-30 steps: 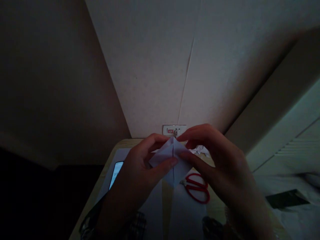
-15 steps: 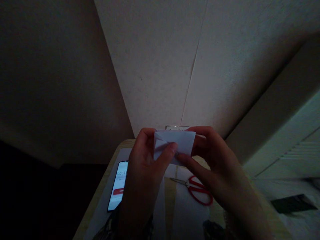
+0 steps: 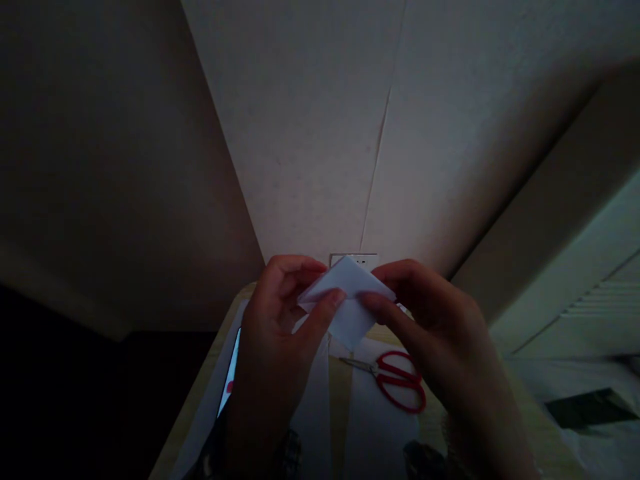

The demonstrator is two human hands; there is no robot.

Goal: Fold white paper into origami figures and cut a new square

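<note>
- Both thumbs press the front of a small piece of folded white paper (image 3: 353,324); the left hand (image 3: 273,340) pinches its left side, fingers curled behind.
- The right hand (image 3: 445,333) pinches the opposite side the same way, so each grip is narrow, closed on the paper.
- The paper is held up off the tabletop (image 3: 340,393), over its far half, one corner pointing up and another down.
- As for progress, I'd say several folds are in: it's a compact, layered diamond with an edge or crease running across between the thumbs. How much folding is left I can't tell from here.
- Half a second ago the paper showed a level top edge, like a rectangle; now a point stands there. The phone (image 3: 229,380) showed most of its screen then, and now only a sliver clears the left wrist.
- That phone lies near the tabletop's left edge.
- Red-handled scissors (image 3: 400,381) lie right of the middle, blades towards the left edge, across a white sheet (image 3: 377,433), much where they were.
- Beyond the far edge, a wall socket (image 3: 369,260) peeks out behind the paper.
</note>
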